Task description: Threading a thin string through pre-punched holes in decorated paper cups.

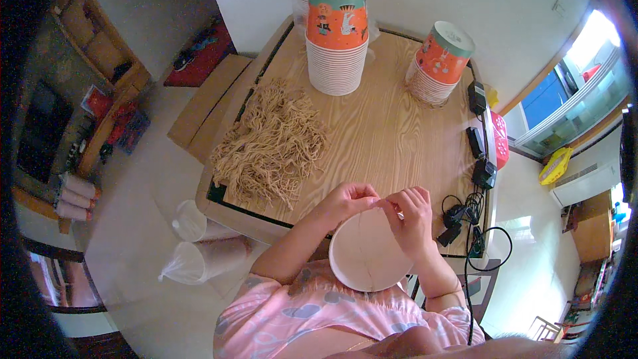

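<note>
A pale tiled floor surrounds a wooden desk [392,126] pushed against a white wall, its edges bowed by the lens. Near the desk's front edge the left hand [345,203] and right hand [412,216] meet over a white paper bowl [369,256], seen mouth-up and held close to the body — both hands pinch at its far rim, fingertips closed on the rim and on a thin string [364,252] that runs straight across the bowl's opening. How the string is fixed at the rim is hidden under the fingers, and the bowl's outside cannot be seen.

On the desk's left lies a loose heap of tan cord pieces [276,143]. Behind it stand two stacks of orange-printed paper bowls — a tall stack [337,36], upside down, and a shorter tilted stack [438,63]. Black chargers and cables [475,179] trail along the right edge. Clear bags of cups [199,239] lie on the floor at left, their contents blurred.
</note>
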Motion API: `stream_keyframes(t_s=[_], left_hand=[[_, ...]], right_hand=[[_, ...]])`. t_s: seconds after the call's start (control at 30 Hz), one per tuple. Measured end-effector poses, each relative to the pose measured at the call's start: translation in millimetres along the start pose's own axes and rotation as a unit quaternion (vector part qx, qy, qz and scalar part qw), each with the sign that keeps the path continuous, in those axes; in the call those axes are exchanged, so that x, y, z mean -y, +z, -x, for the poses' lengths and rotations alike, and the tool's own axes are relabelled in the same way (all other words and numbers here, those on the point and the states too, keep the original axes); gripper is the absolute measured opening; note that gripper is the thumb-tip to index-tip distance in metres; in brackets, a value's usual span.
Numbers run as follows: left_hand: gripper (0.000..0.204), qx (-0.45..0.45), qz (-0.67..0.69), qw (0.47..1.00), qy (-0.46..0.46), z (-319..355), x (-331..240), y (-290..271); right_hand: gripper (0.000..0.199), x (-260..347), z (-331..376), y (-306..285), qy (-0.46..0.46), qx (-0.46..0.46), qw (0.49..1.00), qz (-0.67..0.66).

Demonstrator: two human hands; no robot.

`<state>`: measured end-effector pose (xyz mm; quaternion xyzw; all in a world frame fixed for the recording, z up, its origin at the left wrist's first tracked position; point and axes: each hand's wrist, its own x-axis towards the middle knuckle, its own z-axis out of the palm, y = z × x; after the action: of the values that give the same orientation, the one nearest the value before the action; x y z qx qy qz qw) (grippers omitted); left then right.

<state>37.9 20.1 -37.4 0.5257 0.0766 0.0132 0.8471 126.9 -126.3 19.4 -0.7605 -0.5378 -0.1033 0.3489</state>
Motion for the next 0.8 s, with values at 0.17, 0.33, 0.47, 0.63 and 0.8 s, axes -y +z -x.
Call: stream_keyframes(t_s=[0.17, 0.33, 0.47, 0.63, 0.8], left_hand=[[0.011, -0.010, 0.020, 1.000, -0.008, -0.4, 1.6, 0.7], [0.011, -0.029, 0.053, 0.998, -0.025, -2.6, 7.1, -1.2], [0.011, -0.056, 0.050, 0.996, -0.040, -1.6, 2.5, 0.3], [0.011, -0.087, 0.098, 0.990, -0.052, -1.2, -1.3, 2.7], [0.011, -0.088, 0.098, 0.990, -0.054, -1.7, 3.0, 0.0]], right_hand=[[0.011, 2.3, -1.8, 0.3, -0.004, -0.003, 1.000, 0.022], [0.012, 6.2, -3.3, 0.1, -0.011, -0.005, 0.999, 0.037], [0.006, 10.4, 1.2, -0.5, -0.003, 0.027, 0.998, 0.051], [0.019, 12.9, 10.8, -2.4, 0.002, 0.070, 0.995, 0.073], [0.039, 9.9, 19.7, -2.5, 0.005, 0.130, 0.987, 0.092]])
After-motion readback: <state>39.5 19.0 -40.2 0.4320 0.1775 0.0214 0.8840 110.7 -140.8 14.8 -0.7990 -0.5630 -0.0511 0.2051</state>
